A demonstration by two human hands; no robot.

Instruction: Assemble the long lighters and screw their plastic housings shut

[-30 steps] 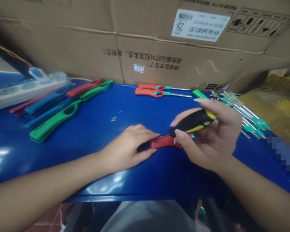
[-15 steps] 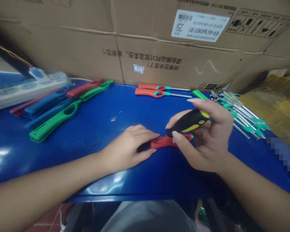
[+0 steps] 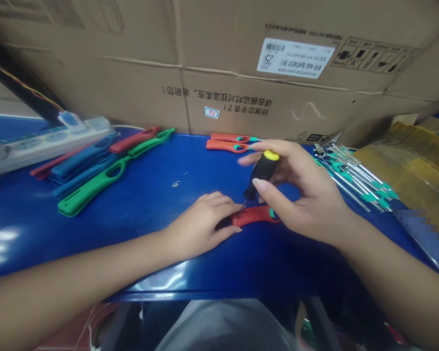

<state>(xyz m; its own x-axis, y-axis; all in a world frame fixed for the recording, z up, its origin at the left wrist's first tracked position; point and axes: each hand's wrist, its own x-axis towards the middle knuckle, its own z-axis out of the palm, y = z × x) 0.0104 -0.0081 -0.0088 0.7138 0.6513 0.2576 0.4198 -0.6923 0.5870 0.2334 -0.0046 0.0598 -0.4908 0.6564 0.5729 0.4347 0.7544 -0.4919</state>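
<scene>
Right hand (image 3: 303, 187) has a black screwdriver with a yellow end cap (image 3: 262, 173) pinched between thumb and fingers, handle tilted, thin shaft pointing down. The other fingers are curled loosely behind it and kinda blurry, so I can't tell how many actually touch the handle. Left hand (image 3: 201, 224) has the near end of a red lighter body (image 3: 254, 216) pinched, fingers on the far side and thumb on the near side. That lighter lies flat on the blue surface (image 3: 142, 207), right between the two hands. The screwdriver tip is down at its left part, but it's too small to say whether it's seated in anything. You get a bit of teal at the trigger opening, then the rest of the lighter goes behind the right thumb and palm.

Just past the left hand there's a tiny pile of screws (image 3: 176, 184), too small to count. Further back, two orange-red lighters (image 3: 223, 146) sit side by side, nozzles mostly covered by the right hand. Off to the left: green, blue and red casings overlapping, with a green casing (image 3: 81, 197) nearest, next to a white power strip (image 3: 47, 141) cut off by the frame edge. On the right, a messy heap of metal tubes with teal parts (image 3: 369, 197), beside a taped brown box (image 3: 417, 165). Big cardboard box (image 3: 113, 92) behind everything, print upside down, top cropped out.
</scene>
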